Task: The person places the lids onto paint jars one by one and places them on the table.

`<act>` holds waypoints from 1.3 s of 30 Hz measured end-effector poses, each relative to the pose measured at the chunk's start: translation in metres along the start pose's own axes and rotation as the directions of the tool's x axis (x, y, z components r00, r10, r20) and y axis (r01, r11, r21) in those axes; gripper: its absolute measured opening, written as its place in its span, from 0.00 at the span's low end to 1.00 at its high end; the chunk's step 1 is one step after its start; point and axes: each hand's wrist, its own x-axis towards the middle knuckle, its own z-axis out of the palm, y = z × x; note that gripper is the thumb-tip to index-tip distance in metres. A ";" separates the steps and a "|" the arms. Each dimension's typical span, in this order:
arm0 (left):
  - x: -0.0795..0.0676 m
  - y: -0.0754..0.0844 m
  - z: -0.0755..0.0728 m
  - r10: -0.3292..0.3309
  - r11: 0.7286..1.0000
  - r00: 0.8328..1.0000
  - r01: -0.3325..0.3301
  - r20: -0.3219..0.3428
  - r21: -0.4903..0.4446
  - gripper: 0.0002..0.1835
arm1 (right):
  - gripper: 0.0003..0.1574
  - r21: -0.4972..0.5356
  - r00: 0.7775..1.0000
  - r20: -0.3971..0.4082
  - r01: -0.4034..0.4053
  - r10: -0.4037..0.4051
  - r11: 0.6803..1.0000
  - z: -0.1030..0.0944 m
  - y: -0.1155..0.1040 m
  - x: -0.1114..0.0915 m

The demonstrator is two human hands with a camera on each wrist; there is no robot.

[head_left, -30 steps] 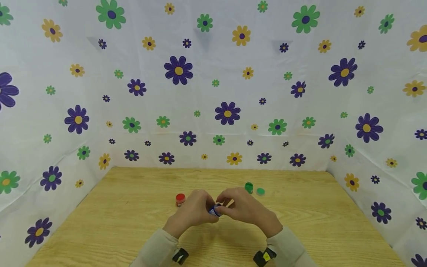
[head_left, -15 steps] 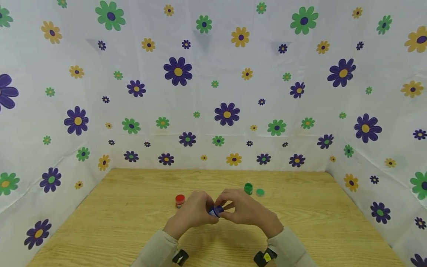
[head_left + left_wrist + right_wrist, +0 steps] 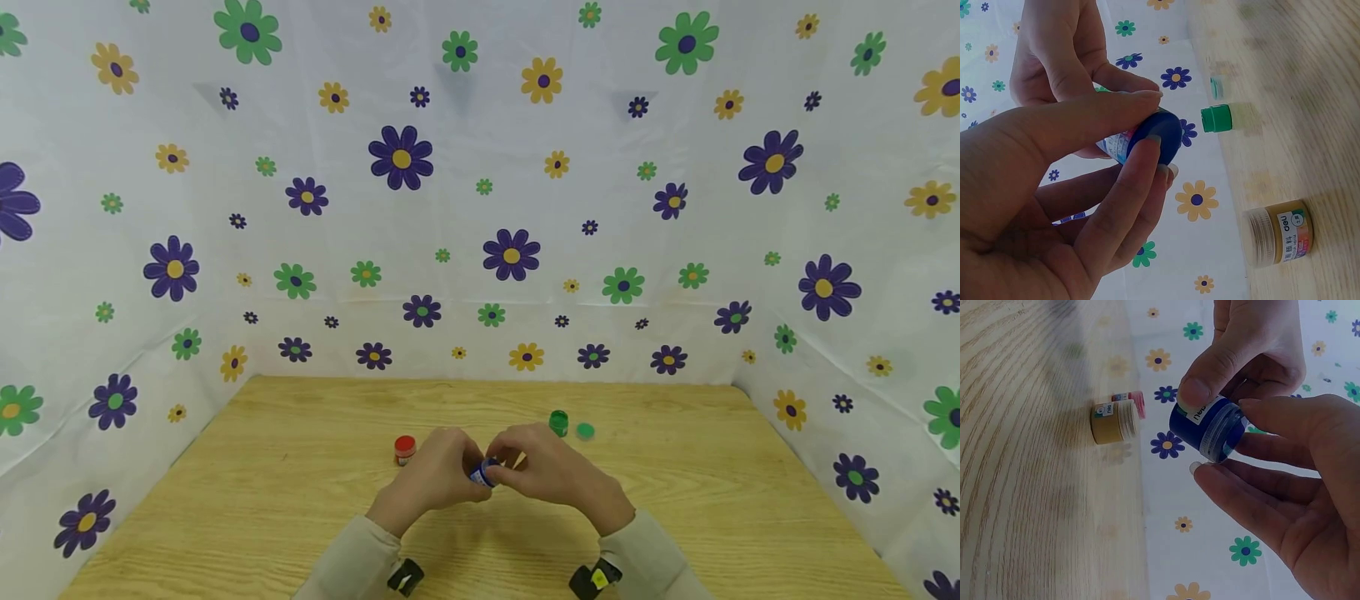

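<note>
My left hand point(image 3: 441, 468) grips a small blue paint jar point(image 3: 482, 474) around its body, tilted above the table. In the left wrist view the dark blue base of the jar point(image 3: 1165, 132) faces the camera between thumb and fingers. My right hand point(image 3: 546, 467) pinches the jar's clear ridged lid point(image 3: 1221, 435), thumb on one side and fingers on the other. Behind the right hand an uncapped green paint jar point(image 3: 558, 423) stands on the table, with its lid point(image 3: 585, 431) beside it.
A red paint jar point(image 3: 405, 448) stands just left of my left hand. An ochre paint jar point(image 3: 1109, 424), hidden in the head view, stands near it with its lid on. A flower-patterned cloth point(image 3: 450, 225) walls the back and sides of the wooden table point(image 3: 262, 500).
Half a second ago the right thumb and fingers were spread lower around the lid; now the thumb lies over it again. The left hand and the jar body have hardly moved.
</note>
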 end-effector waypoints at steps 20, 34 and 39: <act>0.000 -0.003 -0.002 -0.022 1.000 1.000 0.022 -0.012 0.020 0.07 | 0.15 0.064 0.997 -0.002 0.078 -0.078 0.995 0.002 0.001 -0.003; 0.000 -0.001 0.000 0.026 1.000 0.999 -0.026 -0.018 0.007 0.06 | 0.10 0.068 1.000 0.009 0.019 -0.020 0.998 0.000 -0.001 -0.003; 0.000 0.000 0.000 0.021 1.000 1.000 -0.021 -0.015 0.004 0.06 | 0.10 0.071 1.000 0.016 0.007 -0.008 0.997 -0.001 -0.001 -0.003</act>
